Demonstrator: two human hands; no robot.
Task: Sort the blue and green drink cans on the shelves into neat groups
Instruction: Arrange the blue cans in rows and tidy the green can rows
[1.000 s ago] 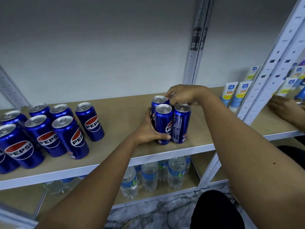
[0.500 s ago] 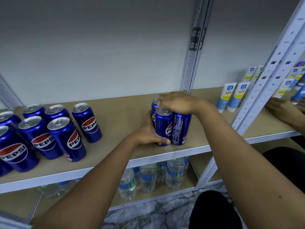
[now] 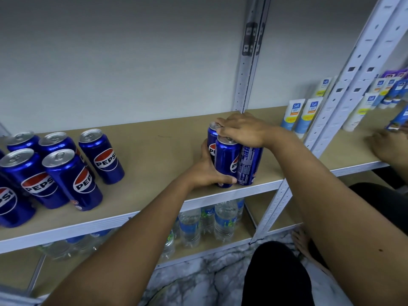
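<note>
Three blue Pepsi cans (image 3: 227, 160) stand packed together near the front edge of the wooden shelf (image 3: 159, 151). My left hand (image 3: 207, 171) wraps around the left and front of this cluster, thumb across the base of the front can. My right hand (image 3: 240, 131) lies over the can tops, fingers curled down on them. A second group of several blue Pepsi cans (image 3: 72, 177) stands at the left end of the same shelf. No green cans are in view.
A white slotted upright (image 3: 247, 80) rises behind the cluster, another upright (image 3: 344, 96) to the right. Tubes of cream (image 3: 309, 115) stand at the right. Another person's hand (image 3: 388, 146) rests on the neighbouring shelf. Water bottles (image 3: 223, 221) fill the shelf below.
My right hand has moved from behind the rear can forward onto the tops of the three cans. The left hand stays around the cluster. The view has shifted slightly.
</note>
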